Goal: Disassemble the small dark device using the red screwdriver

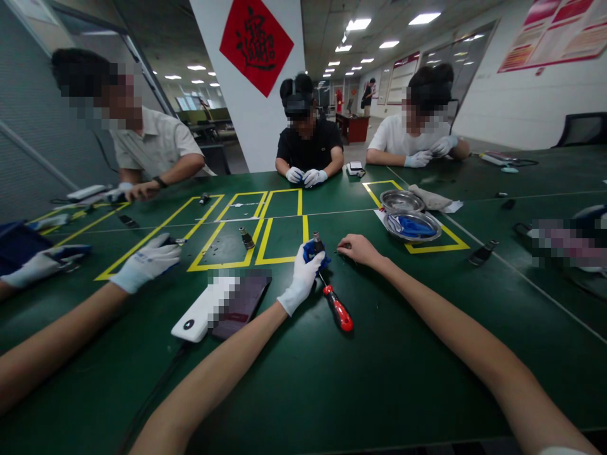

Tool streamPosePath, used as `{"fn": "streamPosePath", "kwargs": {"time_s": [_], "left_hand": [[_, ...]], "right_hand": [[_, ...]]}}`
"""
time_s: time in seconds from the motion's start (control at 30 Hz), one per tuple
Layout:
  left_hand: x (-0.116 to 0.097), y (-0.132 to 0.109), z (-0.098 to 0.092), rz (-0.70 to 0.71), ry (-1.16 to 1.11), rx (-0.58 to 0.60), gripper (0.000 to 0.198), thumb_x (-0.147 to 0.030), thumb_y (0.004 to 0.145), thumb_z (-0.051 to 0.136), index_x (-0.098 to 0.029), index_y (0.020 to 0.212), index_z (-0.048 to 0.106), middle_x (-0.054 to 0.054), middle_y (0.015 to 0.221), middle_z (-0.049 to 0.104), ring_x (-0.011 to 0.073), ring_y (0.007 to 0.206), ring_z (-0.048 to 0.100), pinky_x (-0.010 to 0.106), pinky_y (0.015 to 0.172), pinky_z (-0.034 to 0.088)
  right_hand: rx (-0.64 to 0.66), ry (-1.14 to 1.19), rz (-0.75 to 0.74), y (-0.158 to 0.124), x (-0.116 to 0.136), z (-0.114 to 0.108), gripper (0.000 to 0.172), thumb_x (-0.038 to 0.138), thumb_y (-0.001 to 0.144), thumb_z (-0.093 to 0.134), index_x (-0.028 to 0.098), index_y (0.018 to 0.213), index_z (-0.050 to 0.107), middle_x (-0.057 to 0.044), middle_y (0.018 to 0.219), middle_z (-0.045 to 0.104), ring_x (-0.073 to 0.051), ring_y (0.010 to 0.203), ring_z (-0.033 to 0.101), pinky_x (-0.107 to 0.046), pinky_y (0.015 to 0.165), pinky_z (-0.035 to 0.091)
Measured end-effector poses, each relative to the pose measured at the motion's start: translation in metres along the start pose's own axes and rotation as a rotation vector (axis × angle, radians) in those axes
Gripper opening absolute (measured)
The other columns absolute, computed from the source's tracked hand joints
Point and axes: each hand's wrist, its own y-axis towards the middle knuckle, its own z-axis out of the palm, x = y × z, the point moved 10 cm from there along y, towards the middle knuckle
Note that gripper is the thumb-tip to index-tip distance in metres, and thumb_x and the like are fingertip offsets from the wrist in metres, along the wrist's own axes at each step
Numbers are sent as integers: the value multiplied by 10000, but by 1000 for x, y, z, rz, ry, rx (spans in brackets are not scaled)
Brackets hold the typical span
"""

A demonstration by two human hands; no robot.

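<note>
White-gloved left hand [303, 273] clamps round a small blue-and-metal part [317, 248] on the green table [379, 379]. Bare right hand [360, 249] sits just right of it, fingertips down; pinching anything, can't tell. Red-handled screwdriver [337, 308] slants beside the glove.

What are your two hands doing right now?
Left hand: closed on a blue part.
Right hand: fingertips on the green table; any hold cannot be told.

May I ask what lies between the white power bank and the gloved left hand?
Head view: a dark flat device lies beside the power bank, short of the left hand.
</note>
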Motion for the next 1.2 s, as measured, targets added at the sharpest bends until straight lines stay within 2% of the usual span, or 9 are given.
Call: {"fn": "streamPosePath", "kwargs": {"time_s": [0.5, 0.77, 1.0, 1.1, 1.2], "left_hand": [[0, 2, -4, 34, -17, -36, 389, -307, 717, 690, -173, 1052, 546, 58, 963, 597, 140, 771, 596, 333, 745, 519], [0, 2, -4, 19, -24, -40, 388, -300, 714, 688, -165, 1051, 552, 68, 972, 605, 144, 768, 600, 332, 735, 520], [0, 1, -3, 25, -17, -18, 382, -311, 720, 690, -171, 1053, 566, 72, 994, 603, 148, 793, 603, 345, 763, 521], [2, 2, -4, 24, -14, -25, 384, -309, 714, 693, -170, 1050, 569, 69, 983, 608, 146, 784, 603, 346, 764, 524], [3, 2, -3, 22, -37, -27, 408, -314, 706, 701, -173, 1063, 562, 70, 997, 612, 149, 794, 606, 356, 779, 526]], "right_hand": [[-44, -42, -30, -2, 15, 7, 148, 274, 840, 603, 190, 879, 719, -60, 879, 641, -154, 757, 591, -250, 690, 418], [-41, 17, -31, 0, 11, 7, 116, 231, 828, 614, 177, 879, 703, -58, 849, 645, -153, 744, 591, -244, 667, 423], [-11, -35, -46, 2, 7, 9, 101, 239, 826, 619, 175, 815, 697, -66, 830, 635, -168, 750, 588, -261, 673, 427], [-40, -43, -53, 0, 10, 5, 93, 205, 825, 599, 160, 791, 672, -85, 835, 629, -180, 761, 584, -273, 683, 430], [-131, 109, -35, -2, 15, -8, 98, 211, 836, 575, 148, 809, 645, -83, 835, 626, -169, 750, 580, -273, 690, 441]]}}
